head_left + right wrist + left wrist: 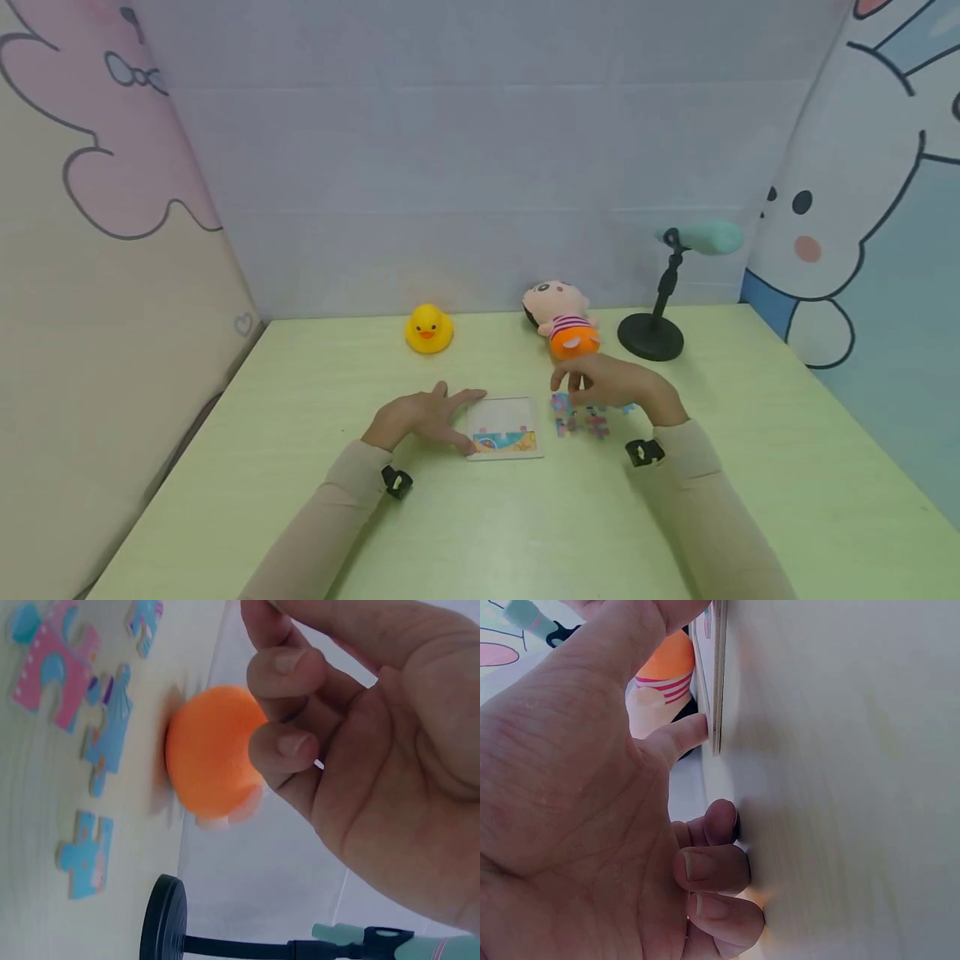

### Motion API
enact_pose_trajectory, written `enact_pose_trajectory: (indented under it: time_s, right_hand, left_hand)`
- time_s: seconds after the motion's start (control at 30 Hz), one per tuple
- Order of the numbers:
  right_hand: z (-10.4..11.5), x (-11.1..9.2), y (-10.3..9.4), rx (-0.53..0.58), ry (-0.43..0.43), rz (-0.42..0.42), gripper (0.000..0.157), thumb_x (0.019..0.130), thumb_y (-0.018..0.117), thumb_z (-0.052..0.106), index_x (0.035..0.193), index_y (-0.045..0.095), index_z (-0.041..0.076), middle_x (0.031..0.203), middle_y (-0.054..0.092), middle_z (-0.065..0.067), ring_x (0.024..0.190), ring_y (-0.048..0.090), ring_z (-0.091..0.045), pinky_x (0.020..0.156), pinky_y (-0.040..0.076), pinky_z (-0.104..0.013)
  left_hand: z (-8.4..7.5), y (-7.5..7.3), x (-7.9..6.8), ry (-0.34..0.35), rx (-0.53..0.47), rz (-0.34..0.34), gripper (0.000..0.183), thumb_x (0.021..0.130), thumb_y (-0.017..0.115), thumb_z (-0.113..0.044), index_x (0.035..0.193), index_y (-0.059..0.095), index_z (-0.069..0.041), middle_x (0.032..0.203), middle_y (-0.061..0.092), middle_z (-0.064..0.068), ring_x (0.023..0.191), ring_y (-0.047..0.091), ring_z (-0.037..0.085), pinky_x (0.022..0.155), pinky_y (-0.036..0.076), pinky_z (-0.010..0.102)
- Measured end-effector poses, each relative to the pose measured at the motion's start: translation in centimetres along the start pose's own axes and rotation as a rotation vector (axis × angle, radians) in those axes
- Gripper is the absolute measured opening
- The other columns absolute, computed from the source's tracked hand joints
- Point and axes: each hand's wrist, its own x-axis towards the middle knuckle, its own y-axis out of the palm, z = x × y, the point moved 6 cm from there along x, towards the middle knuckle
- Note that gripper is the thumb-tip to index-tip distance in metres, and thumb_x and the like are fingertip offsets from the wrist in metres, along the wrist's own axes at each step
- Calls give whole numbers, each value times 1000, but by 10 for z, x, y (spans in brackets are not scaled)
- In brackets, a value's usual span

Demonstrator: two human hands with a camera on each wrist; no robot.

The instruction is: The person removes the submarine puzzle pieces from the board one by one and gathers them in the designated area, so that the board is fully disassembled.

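Note:
A shallow white puzzle tray (504, 413) lies flat on the table with a strip of blue and orange picture along its near side. My left hand (429, 417) is at its left side, thumb and index finger spread and touching the near and far left corners. In the left wrist view, the other fingers of the left hand (577, 787) bend down to the tabletop. Over loose puzzle pieces (597, 423) right of the tray hovers my right hand (611, 382), fingers loosely bent. No piece shows in it; the right wrist view cuts off its index fingertip.
Behind the right hand lies a doll (562, 321) with orange shorts. A yellow rubber duck (428, 330) sits at the back, left of the doll. At the back right stands a black round-based stand (651, 336) holding a mint-green device (712, 237).

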Motion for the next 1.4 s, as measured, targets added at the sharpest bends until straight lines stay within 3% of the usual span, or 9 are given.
enact_pose_trajectory:
  time_s: [0.23, 0.4, 0.67, 1.17, 1.4]
  right_hand:
    - [-12, -12, -13, -38, 20, -38, 13, 93, 67, 6, 105, 67, 10, 90, 62, 0, 77, 58, -19, 71, 49, -32]
    - [-20, -17, -17, -34, 41, -25, 5, 93, 69, 9, 97, 66, 10, 86, 60, 2, 77, 56, -17, 70, 48, -31]
    - [-29, -25, -19, -23, 54, 21, 7, 92, 71, 9, 89, 64, 10, 83, 59, 3, 76, 55, -17, 64, 46, -29]
    - [-56, -43, -16, 82, 206, 136, 6, 89, 70, 6, 88, 64, 6, 78, 57, 1, 69, 50, -16, 61, 42, -26]
    - [-67, -47, -12, 106, 303, 193, 6, 91, 69, 10, 91, 65, 6, 72, 53, 1, 61, 45, -14, 56, 30, -25]
  left_hand:
    - [0, 0, 1, 7, 7, -5, 90, 82, 71, -64, 156, 25, -43, 130, 41, 16, 85, 56, 30, 76, 47, 46]
    - [0, -1, 0, 8, 3, -2, 91, 82, 71, -64, 156, 25, -43, 131, 41, 17, 86, 56, 30, 77, 47, 47]
    - [-1, -1, 1, 2, 4, -1, 90, 82, 72, -64, 156, 25, -44, 131, 41, 17, 85, 56, 30, 76, 47, 46]
    - [0, 0, 1, 9, -8, -4, 91, 82, 73, -62, 156, 25, -42, 133, 40, 19, 88, 55, 31, 79, 47, 49]
    - [2, 2, 1, 10, -9, -4, 91, 82, 73, -62, 157, 26, -41, 135, 40, 19, 89, 55, 32, 80, 47, 50]
